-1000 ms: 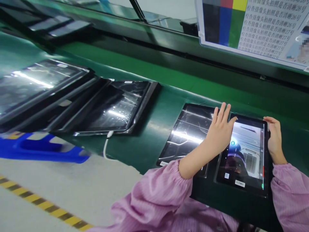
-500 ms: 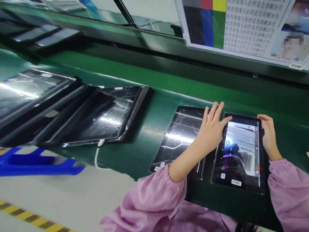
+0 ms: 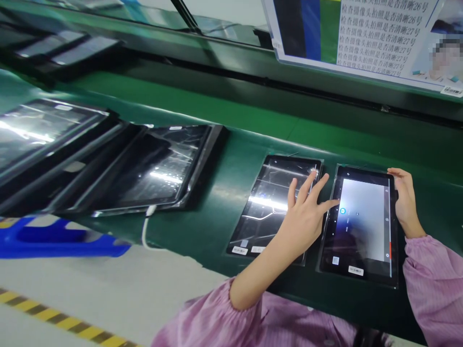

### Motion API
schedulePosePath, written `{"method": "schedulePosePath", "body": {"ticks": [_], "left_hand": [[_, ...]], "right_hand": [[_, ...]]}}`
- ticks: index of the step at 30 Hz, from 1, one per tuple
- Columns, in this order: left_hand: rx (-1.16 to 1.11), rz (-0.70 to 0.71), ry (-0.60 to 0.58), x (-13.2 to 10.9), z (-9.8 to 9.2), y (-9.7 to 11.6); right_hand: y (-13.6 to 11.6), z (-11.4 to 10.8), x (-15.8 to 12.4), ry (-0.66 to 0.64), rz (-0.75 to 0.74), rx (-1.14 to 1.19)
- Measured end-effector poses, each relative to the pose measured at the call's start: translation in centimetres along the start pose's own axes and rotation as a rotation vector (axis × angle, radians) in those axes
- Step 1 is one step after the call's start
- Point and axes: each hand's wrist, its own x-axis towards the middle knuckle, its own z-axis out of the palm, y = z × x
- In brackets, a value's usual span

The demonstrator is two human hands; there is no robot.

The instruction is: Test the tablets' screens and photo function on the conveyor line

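A tablet with a lit screen [image 3: 367,217] lies on the green table [image 3: 206,231], showing a pale, mostly blank picture with small icons along its left side. My right hand [image 3: 405,205] holds its upper right edge, fingers curled at the corner. My left hand [image 3: 304,217] is open with fingers spread, its thumb over the left side of the lit screen near a blue round icon; whether it touches the glass I cannot tell. Under the left hand's other fingers lies a second tablet [image 3: 260,207], dark and reflective, partly hidden by hand and forearm.
Several black-framed tablets [image 3: 170,168] lie on the left of the table, a white cable [image 3: 145,233] plugged into one. A blue plastic stool [image 3: 68,241] stands below the table edge. A printed sheet with colour blocks [image 3: 376,41] hangs at the back.
My left hand has come down and slightly left, its thumb now lower along the lit tablet's left edge. The screen picture has turned from a room scene to pale blank. My right hand stays.
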Motion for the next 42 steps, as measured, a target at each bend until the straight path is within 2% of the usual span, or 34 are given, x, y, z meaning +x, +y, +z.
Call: {"method": "schedulePosePath", "body": {"ticks": [13,21,25,29,32,36,39,42], "left_hand": [[-0.037,0.010,0.075,-1.1,0.1,0.4],[-0.058,-0.011,0.046,-1.2,0.6,0.5],[-0.072,-0.010,0.019,-1.2,0.9,0.4],[-0.062,-0.028,0.051,-1.5,0.2,-0.8],[-0.117,-0.211,0.124,-2.3,-1.0,-3.3],[-0.374,-0.594,0.227,-4.4,-2.8,-8.0],[-0.626,-0.827,0.204,-5.9,-3.6,-10.6],[-0.852,-0.903,0.159,-6.7,-3.8,-11.7]], "right_hand": [[-0.4,0.0,0.0,0.006,-0.009,-0.036],[-0.3,0.0,0.0,0.007,-0.015,-0.027],[-0.3,-0.1,0.0,0.005,-0.023,-0.037],[-0.3,-0.2,0.0,0.009,-0.026,-0.039],[-0.3,-0.2,-0.1,0.015,-0.017,-0.036],[0.0,-0.4,-0.2,0.027,-0.003,-0.037],[0.0,-0.5,-0.2,0.031,0.007,-0.034],[0.0,-0.5,-0.3,0.043,0.008,-0.044]]}}
